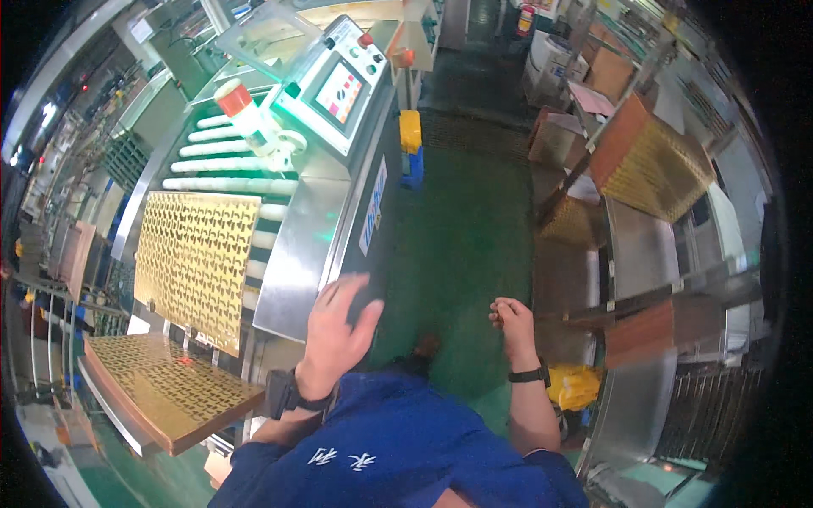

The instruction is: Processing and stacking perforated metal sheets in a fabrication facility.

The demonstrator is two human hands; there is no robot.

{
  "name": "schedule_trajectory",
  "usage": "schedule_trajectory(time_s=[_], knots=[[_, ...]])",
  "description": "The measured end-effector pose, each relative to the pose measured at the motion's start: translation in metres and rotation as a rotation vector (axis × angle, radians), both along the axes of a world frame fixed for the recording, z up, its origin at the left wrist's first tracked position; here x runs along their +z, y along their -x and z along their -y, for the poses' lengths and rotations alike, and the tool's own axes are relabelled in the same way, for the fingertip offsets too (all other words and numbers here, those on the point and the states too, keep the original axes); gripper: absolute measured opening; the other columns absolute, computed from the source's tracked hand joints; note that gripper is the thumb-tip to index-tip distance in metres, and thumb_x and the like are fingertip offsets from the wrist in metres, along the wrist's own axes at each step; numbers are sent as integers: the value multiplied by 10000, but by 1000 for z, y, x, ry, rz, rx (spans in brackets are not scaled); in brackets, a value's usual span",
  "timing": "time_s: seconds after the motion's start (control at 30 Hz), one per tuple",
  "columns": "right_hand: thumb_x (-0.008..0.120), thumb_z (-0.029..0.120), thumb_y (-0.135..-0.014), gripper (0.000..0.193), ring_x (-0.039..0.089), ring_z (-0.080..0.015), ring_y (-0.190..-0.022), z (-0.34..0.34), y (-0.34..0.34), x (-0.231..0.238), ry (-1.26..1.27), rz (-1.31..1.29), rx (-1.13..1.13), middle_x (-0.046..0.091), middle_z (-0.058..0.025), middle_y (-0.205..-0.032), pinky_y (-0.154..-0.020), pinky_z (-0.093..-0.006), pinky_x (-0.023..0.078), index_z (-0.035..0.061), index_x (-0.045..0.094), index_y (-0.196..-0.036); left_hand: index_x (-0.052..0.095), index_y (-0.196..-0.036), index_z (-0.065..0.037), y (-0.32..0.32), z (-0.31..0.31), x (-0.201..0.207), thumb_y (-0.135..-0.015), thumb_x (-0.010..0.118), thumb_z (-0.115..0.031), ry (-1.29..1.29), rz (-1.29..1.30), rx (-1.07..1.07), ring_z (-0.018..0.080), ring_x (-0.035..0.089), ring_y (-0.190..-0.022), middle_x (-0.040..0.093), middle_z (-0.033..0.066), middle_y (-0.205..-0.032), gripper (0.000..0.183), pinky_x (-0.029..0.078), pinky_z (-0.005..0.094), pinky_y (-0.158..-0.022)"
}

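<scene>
My left hand [339, 326] is held up beside the machine's steel side, its fingers apart and nothing in it. A dark watch [298, 394] sits on that wrist. Over the green floor, my right hand [514, 326] has its fingers curled in, with nothing visible in them. To the left of my left hand, a gold-patterned panel [199, 267] lies on the white rollers [229, 186] of the conveyor. Nearer to me, a thick stack of similar copper-edged panels [169, 385] rests at the conveyor's end. Neither hand touches the panels.
A control box [334, 93] with a screen and knobs stands on the machine, beside an orange-topped signal lamp [241, 106]. Along the right runs a metal rack [644, 245] bearing stacked gold panels [656, 165]. A yellow bag [574, 387] is by my right forearm. Green floor [466, 229] lies between.
</scene>
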State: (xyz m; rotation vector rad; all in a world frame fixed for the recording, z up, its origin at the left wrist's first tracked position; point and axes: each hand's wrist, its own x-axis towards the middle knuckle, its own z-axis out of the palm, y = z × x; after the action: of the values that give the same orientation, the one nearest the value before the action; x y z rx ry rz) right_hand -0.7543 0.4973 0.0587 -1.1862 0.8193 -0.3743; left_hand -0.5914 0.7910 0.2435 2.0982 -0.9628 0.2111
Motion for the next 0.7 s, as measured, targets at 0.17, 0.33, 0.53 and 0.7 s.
schedule_trajectory(time_s=[0.17, 0.33, 0.53, 0.7], knots=[[609, 123, -947, 203, 636, -116, -753, 50, -27, -3, 38, -76, 69, 684, -50, -910, -641, -249, 477, -15, 667, -1084, 557, -1285, 32, -113, 115, 31, -860, 692, -224, -185, 374, 193, 431, 484, -1280, 595, 237, -1277, 514, 361, 525, -1091], [614, 155, -945, 233, 653, -147, -787, 117, -38, -23, 49, -194, 21, 700, -63, -967, -686, -278, 493, -9, 662, -1104, 553, -1305, 26, -224, 178, 25, -857, 674, -268, -363, 522, 409, 413, 406, -1377, 578, 216, -1345, 550, 250, 566, -1165], [594, 159, -954, 216, 639, -159, -796, 211, -57, -59, 7, -157, 85, 689, -62, -987, -707, -301, 494, 2, 678, -1077, 560, -1300, 14, -290, 208, 23, -850, 681, -263, -597, 600, 571, 410, 403, -1385, 580, 179, -1364, 543, 237, 587, -1164], [600, 186, -962, 255, 629, -144, -796, 281, -99, -51, 106, -309, 200, 689, -52, -956, -676, -296, 489, 0, 681, -1117, 558, -1262, -5, -305, 237, 16, -897, 609, -324, -911, 505, 669, 374, 298, -1455, 566, 156, -1345, 488, 230, 611, -1153]])
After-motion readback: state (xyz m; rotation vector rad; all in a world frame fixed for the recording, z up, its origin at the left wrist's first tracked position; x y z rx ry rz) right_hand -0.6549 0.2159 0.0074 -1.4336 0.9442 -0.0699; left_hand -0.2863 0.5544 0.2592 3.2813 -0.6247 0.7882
